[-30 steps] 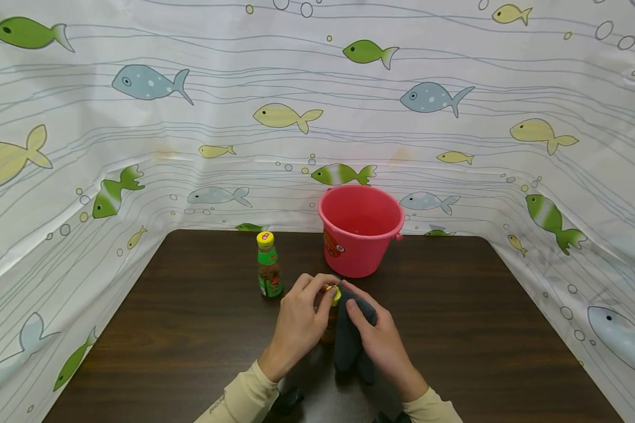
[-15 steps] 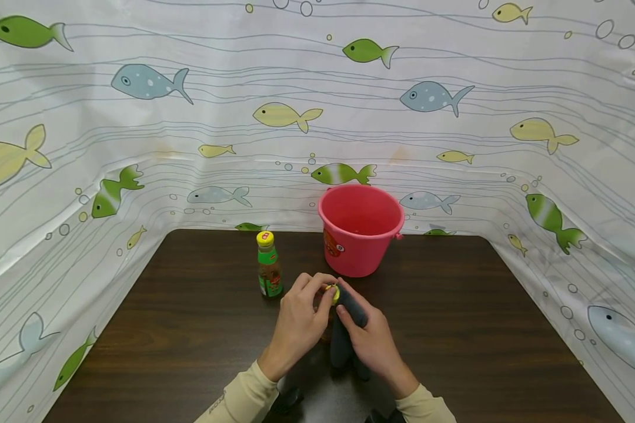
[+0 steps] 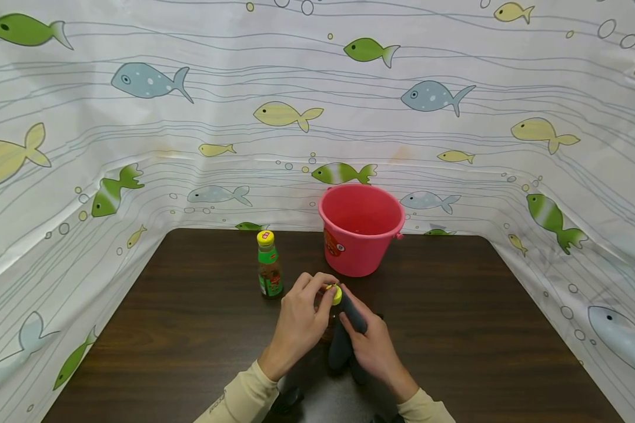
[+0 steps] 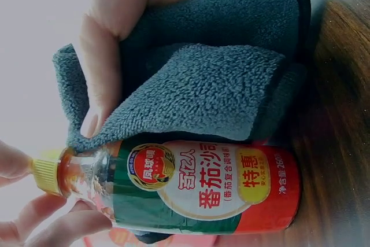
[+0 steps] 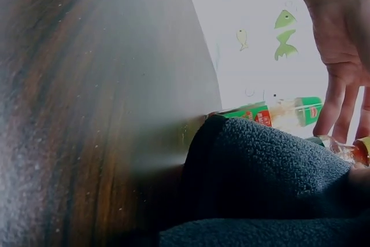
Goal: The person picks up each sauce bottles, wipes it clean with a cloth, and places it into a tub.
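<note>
In the head view my left hand (image 3: 298, 329) pinches the yellow cap (image 3: 336, 295) of a bottle between thumb and fingers. From the left wrist, the tomato ketchup bottle (image 4: 208, 189) shows a green and red label, its base at the dark table. My right hand (image 3: 374, 346) grips a folded dark grey cloth (image 3: 341, 351), thumb on the near side. That cloth lies along the bottle's side, the right fingertips close to its neck. Much of the bottle is hidden behind hands and cloth in the head view.
Behind my left hand stands a second bottle (image 3: 269, 270) with a yellow cap and green label. A pink bucket (image 3: 357, 258) stands at the back of the dark table (image 3: 190, 329). A white fish-print sheet (image 3: 296, 70) encloses the back and sides.
My right hand and the cloth have shifted a little left and toward me beside the bottle. The left hand stays at the cap.
</note>
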`<state>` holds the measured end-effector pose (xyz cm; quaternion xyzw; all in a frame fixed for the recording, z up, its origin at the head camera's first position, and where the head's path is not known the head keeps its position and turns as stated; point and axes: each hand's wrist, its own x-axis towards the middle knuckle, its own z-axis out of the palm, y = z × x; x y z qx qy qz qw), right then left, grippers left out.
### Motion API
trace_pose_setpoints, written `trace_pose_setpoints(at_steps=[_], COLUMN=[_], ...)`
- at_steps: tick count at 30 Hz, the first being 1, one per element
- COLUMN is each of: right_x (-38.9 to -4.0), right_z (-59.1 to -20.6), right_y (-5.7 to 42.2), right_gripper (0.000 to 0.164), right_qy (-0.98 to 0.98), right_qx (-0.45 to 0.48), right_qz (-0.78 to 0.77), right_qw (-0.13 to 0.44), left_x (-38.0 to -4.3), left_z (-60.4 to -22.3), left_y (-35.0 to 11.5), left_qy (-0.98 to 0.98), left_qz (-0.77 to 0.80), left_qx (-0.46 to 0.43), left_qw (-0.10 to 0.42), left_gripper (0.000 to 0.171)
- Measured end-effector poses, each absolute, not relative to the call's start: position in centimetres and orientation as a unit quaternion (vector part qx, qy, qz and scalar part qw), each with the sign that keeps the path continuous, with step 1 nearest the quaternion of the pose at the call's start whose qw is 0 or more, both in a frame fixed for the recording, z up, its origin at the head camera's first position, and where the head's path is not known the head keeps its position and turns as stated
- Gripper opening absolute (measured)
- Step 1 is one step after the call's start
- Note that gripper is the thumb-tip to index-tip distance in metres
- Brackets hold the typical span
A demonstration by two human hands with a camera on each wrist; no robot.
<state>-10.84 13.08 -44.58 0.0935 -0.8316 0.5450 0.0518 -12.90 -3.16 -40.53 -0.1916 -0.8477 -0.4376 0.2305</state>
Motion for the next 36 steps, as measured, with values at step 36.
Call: trace_pose_setpoints(at_steps=[36], right_x=[-11.7], right_z=[-45.4], right_y=[15.1], right_gripper=[0.058], right_qy=[-0.905], right_qx=[0.103], right_qz=[0.409], right_qw=[-0.055], left_x=[-12.9], left_z=[-40.5], left_y=[-3.1], left_qy=[-0.854], left_qz=[-0.424], left_qx=[-0.195], left_qw=[0.230], left_gripper=[0.012])
